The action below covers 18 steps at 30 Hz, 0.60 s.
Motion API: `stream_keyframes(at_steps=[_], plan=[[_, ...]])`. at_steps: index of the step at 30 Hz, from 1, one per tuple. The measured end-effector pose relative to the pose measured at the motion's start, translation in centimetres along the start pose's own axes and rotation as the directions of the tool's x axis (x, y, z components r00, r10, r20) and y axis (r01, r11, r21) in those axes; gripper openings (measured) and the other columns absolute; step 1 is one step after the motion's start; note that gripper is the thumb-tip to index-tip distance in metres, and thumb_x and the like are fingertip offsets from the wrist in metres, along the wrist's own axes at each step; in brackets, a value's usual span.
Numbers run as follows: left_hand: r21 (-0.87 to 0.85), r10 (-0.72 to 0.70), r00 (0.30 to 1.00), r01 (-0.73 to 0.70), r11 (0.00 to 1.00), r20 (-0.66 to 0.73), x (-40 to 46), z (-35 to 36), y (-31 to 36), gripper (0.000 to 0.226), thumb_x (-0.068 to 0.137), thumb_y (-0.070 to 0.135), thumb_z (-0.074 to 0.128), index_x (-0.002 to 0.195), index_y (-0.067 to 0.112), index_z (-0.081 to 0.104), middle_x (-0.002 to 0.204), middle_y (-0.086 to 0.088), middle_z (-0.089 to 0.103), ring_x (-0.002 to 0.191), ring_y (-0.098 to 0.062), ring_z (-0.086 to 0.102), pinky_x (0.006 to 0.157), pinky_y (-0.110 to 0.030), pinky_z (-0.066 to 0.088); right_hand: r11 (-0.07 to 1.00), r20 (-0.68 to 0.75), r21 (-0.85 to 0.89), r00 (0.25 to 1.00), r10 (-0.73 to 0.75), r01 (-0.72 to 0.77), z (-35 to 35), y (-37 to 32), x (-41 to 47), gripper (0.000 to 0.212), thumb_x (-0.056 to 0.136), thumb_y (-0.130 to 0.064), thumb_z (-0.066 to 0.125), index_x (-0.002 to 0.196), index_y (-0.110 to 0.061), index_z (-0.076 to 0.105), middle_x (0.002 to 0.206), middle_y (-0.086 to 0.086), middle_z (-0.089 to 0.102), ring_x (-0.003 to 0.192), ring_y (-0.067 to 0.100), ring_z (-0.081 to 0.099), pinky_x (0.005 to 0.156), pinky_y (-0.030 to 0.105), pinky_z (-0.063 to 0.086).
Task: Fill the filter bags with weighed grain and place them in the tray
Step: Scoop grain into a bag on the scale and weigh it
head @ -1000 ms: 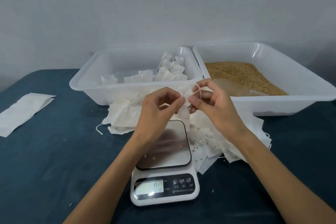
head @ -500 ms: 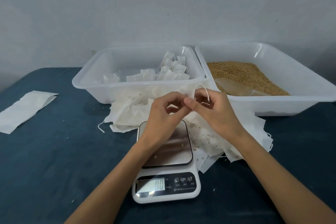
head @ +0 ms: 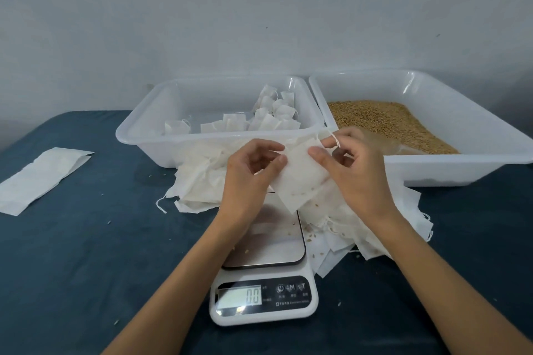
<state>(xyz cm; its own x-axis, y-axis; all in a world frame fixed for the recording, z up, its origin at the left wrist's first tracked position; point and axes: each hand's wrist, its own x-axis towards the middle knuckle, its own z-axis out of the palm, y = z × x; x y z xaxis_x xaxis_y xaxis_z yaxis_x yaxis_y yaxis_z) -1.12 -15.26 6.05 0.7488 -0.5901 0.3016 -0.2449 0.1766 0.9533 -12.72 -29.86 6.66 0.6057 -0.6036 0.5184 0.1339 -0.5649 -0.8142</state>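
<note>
White filter bag [head: 300, 179] btwn both hands [head: 248, 173].

Makeshift packing bench: scale [head: 264, 277], grain tray [head: 432, 164], bare wall [head: 259, 8].

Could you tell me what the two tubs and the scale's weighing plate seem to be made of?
Both tubs: likely glossy, translucent white plastic; contents show faintly through the walls. Weighing plate: probably brushed steel, grey with soft reflections.

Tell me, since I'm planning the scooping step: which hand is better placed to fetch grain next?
Right. The right hand sits beside the clear plastic tray of brown grain, while the left hand can keep its grip on the white paper filter bag above the scale.
</note>
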Motion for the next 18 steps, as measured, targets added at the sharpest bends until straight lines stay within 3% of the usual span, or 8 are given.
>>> stream_keyframes(at_steps=[3,5,8,10,14,16,18], plan=[[-0.03,0.01,0.998,-0.012,0.999,-0.064,0.01,-0.17,0.17,0.011,0.097,0.008,0.071,0.107,0.012,0.072,0.084,-0.015,0.066,0.081,-0.015,0.062,0.077,-0.027,0.049,0.997,-0.027,-0.032,0.997,-0.066,0.065,0.1,0.02,-0.18,0.018,0.088,-0.025,0.078,0.082,-0.011,0.07,0.08,-0.014,0.056,0.061,0.013,0.045,0.058,0.022,0.04],[-0.081,-0.039,0.998,0.035,0.996,-0.055,0.04,-0.21,0.39,0.017,0.098,0.019,0.071,0.115,0.014,0.068,0.091,-0.03,0.065,0.082,-0.026,0.061,0.077,-0.04,0.05,0.995,0.002,0.097,1.0,-0.014,0.014,0.19,-0.24,-0.22,0.02,0.094,-0.027,0.072,0.082,-0.012,0.066,0.067,-0.013,0.058,0.05,0.008,0.041,0.05,0.019,0.035],[-0.135,-0.155,0.987,0.159,0.978,0.039,0.02,-0.09,0.4,0.026,0.096,0.021,0.074,0.118,0.01,0.066,0.099,-0.019,0.077,0.088,-0.033,0.074,0.078,-0.044,0.061,0.976,-0.015,0.207,0.998,0.067,-0.063,-0.28,-0.42,-0.08,0.023,0.102,-0.029,0.062,0.088,-0.011,0.058,0.058,-0.003,0.066,0.032,0.016,0.038,0.038,0.02,0.03],[-0.135,-0.159,0.986,0.165,0.977,0.055,0.04,-0.09,0.28,0.019,0.096,0.015,0.073,0.109,0.001,0.068,0.096,-0.019,0.076,0.083,-0.033,0.069,0.077,-0.048,0.059,0.972,0.0,0.223,0.997,0.076,-0.074,-0.54,-0.51,0.02,0.028,0.101,-0.033,0.061,0.089,-0.007,0.06,0.057,0.006,0.065,0.031,0.019,0.042,0.037,0.021,0.031],[-0.213,-0.177,0.984,0.177,0.961,0.019,0.34,-0.43,0.06,0.012,0.1,0.015,0.068,0.094,0.005,0.071,0.083,-0.007,0.067,0.079,-0.019,0.063,0.07,-0.031,0.059,0.964,0.136,0.252,0.989,0.055,-0.088,-0.23,-0.65,-0.07,0.035,0.095,-0.034,0.067,0.093,0.001,0.069,0.072,0.015,0.063,0.039,0.022,0.055,0.04,0.031,0.036],[-0.2,-0.167,0.985,0.157,0.967,-0.034,0.46,-0.59,0.08,0.014,0.1,0.016,0.068,0.095,0.004,0.072,0.081,-0.006,0.069,0.078,-0.017,0.065,0.07,-0.03,0.059,0.965,0.136,0.24,0.988,0.072,-0.103,0.0,-0.38,-0.16,0.034,0.096,-0.03,0.067,0.096,0.004,0.067,0.058,0.016,0.059,0.036,0.023,0.056,0.038,0.032,0.036],[-0.155,-0.143,0.987,0.131,0.979,-0.067,0.39,-0.48,0.02,0.014,0.1,0.016,0.069,0.1,0.002,0.072,0.083,-0.007,0.073,0.077,-0.017,0.068,0.069,-0.027,0.058,0.964,0.119,0.24,0.989,0.091,-0.118,0.0,-0.17,-0.33,0.032,0.097,-0.028,0.066,0.096,0.004,0.065,0.048,0.003,0.058,0.033,0.023,0.056,0.036,0.03,0.035]])
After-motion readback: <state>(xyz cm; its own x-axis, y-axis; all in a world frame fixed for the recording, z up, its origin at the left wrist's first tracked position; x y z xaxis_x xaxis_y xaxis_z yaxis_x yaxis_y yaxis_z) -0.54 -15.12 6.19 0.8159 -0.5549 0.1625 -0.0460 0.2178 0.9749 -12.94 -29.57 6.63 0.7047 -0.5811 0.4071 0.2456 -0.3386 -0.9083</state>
